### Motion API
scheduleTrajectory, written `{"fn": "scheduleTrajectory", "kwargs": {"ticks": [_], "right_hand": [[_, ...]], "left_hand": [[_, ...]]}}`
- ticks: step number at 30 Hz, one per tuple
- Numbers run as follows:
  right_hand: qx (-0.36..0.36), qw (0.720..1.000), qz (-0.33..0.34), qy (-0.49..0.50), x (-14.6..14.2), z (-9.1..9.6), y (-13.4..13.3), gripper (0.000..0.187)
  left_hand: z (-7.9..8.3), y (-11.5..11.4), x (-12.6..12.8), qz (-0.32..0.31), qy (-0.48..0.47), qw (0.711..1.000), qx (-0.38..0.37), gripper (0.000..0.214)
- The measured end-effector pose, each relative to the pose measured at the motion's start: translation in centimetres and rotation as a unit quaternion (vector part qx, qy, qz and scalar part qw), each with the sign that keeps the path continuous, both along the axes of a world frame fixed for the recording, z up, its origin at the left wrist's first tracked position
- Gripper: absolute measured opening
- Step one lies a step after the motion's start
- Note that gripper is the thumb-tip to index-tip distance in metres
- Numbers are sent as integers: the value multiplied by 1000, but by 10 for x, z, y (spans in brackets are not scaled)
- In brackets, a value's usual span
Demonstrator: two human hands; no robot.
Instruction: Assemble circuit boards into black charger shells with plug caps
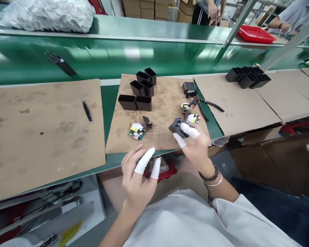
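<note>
A black case (175, 125) is held just above the near right part of a cardboard sheet (164, 93), pinched between the white-capped thumb and finger of the right hand (197, 148). Its long axis seems to run from far left to near right, its free end towards the left, though the fingers cover part of it and I cannot tell which end is open. The right hand is on it; the left hand (139, 176) is well apart, to the near left, holding nothing, its capped thumb and finger spread towards the far right.

The relation that matters is case to circuit board (137, 131): the board lies on the sheet to the left of the case, just beyond the left fingertips, so the left hand is the nearer one. Board and attached dark plug piece (147, 122) stretch from near left to far right, the plug piece on the right, the side towards the case.

Farther out, a group of open-topped cases (135, 103) stands upright on the far left of the sheet. On the right, beyond the right hand, lie two more boards (192, 118), and beside them pliers (204, 107), handles towards the right and near right. Another dark case (190, 87) sits at the far right
</note>
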State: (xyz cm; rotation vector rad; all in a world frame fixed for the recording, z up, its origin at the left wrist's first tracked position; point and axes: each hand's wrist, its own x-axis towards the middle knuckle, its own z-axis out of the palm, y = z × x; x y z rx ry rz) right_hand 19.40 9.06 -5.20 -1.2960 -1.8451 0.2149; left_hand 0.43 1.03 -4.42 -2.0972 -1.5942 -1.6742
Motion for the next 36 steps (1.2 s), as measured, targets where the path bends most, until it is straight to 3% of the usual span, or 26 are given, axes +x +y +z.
{"fn": "scheduleTrajectory", "kwargs": {"ticks": [3,5,6,8,11,14,18,23,28,32,36], "right_hand": [[-72,997,21,34,-1,-3,0,18],[-127,979,38,152,-4,0,-3,24],[-155,958,44,235,-6,2,-6,31],[-226,890,51,392,-12,9,-13,42],[-331,794,69,506,-16,19,-24,39],[-372,757,76,531,-11,25,-28,34],[-381,768,73,509,1,28,-25,37],[-395,792,117,451,9,27,-17,34],[-423,777,168,435,15,28,-10,40],[-410,772,167,455,17,48,-16,34],[-355,814,149,434,11,72,-32,26]], "left_hand": [[-7,7,10,-16,-12,1000,-15,58],[-11,16,21,-26,-23,998,-52,65],[-12,21,26,-32,-29,997,-69,70],[-11,32,36,-53,-52,995,-71,74],[1,43,42,-84,-99,989,-66,64],[19,44,39,-114,-138,977,-113,61],[40,39,34,-132,-134,973,-135,56],[52,37,34,-135,-111,973,-150,51],[58,35,33,-148,-100,970,-163,46],[42,36,26,-212,-154,957,-126,55],[12,44,22,-323,-322,881,-128,74]]}}
